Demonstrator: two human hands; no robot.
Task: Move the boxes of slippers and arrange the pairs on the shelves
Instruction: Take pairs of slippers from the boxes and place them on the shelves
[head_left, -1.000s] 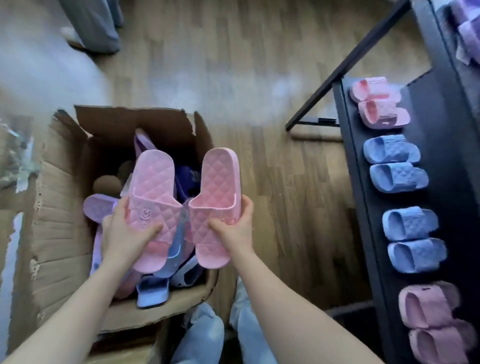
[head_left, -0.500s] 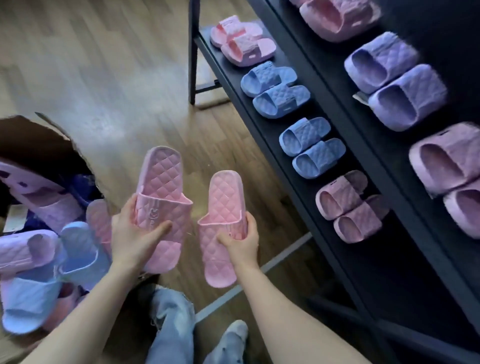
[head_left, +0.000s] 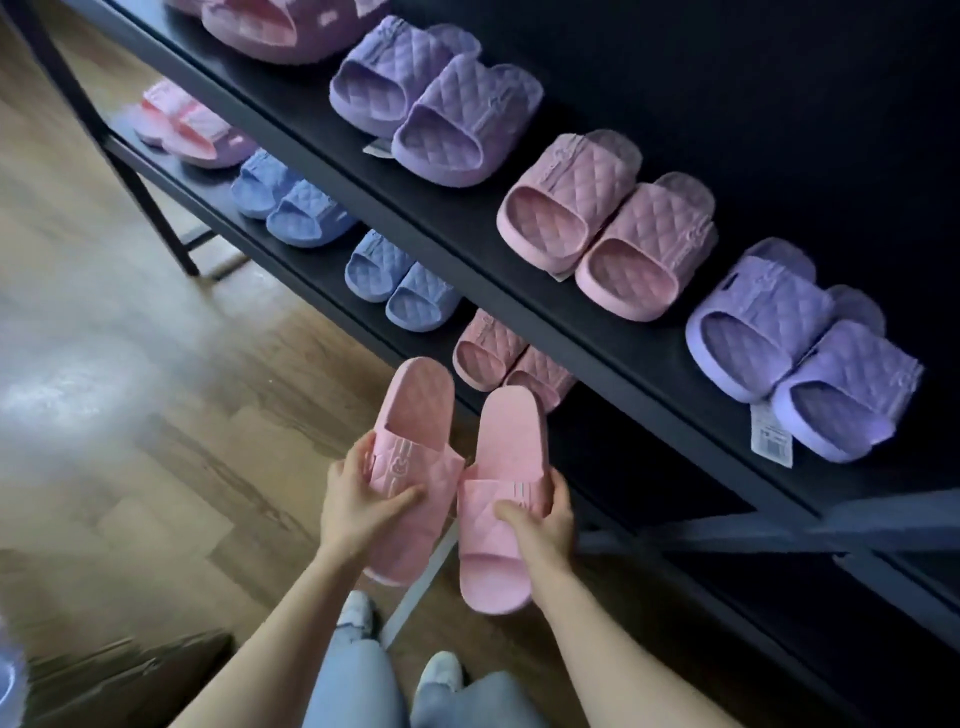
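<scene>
our left hand (head_left: 358, 499) grips one pink slipper (head_left: 415, 415) across its strap, thumb on top and fingers curled round the outer edge. our right hand (head_left: 535, 525) grips the second pink slipper (head_left: 506, 452) the same way. we hold the two side by side, almost touching at the straps, heels pointing toward the rack, above the wooden floor (head_left: 156, 364) and just in front of the lower shelf (head_left: 311, 270). the second slipper's heel sits just beside a dusty pink pair (head_left: 498, 364) on that shelf. further along the lower shelf stand two blue pairs (head_left: 400, 280) and, at the far end, another pink pair (head_left: 182, 130). on the upper shelf (head_left: 649, 353) we see a purple pair (head_left: 436, 104), a pink quilted pair (head_left: 608, 223) and a second purple pair (head_left: 800, 348), all with toes facing out.
</scene>
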